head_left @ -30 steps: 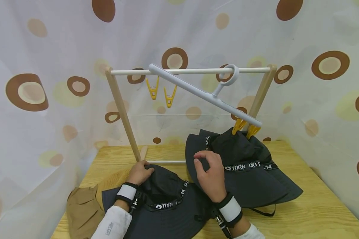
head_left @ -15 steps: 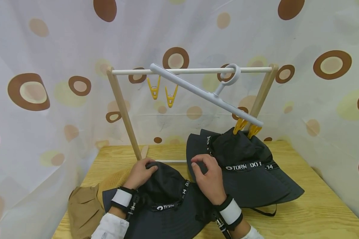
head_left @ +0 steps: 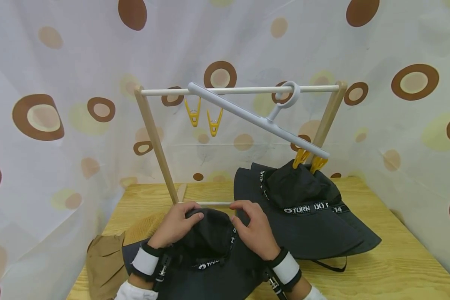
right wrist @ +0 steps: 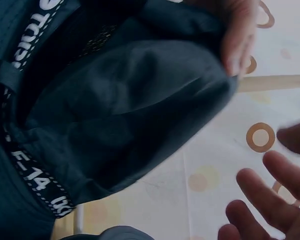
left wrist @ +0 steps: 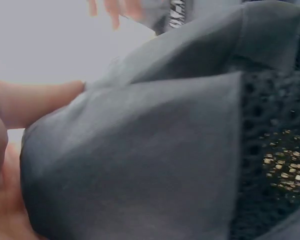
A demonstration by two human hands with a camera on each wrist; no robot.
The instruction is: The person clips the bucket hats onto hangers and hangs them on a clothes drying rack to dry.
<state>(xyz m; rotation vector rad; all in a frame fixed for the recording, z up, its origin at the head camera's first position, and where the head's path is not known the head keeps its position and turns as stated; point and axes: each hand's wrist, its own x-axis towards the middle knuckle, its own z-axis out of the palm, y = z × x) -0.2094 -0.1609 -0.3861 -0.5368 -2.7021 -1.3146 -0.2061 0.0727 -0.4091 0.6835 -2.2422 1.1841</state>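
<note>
My left hand grips the crown of a dark bucket hat with a lettered band, its thumb on the near side in the head view. The left wrist view shows that thumb against the folded dark fabric, with mesh lining beside it. To the right of this crown is my right hand, its thumb and fingers spread. In the right wrist view its fingers are apart from the hat. More dark bucket hats hang at the right from yellow clips on a tilted white hanger.
A rack with a white top rail and wooden posts stands on the wooden table. Two yellow clips hang at the hanger's raised left end. Tan hats lie at the left, partly under the dark hat.
My left hand has shifted slightly right with the hat's crown, its wrist turning. My right hand has moved left toward that crown, with thumb and fingers spreading wider. The hanger stays put.
</note>
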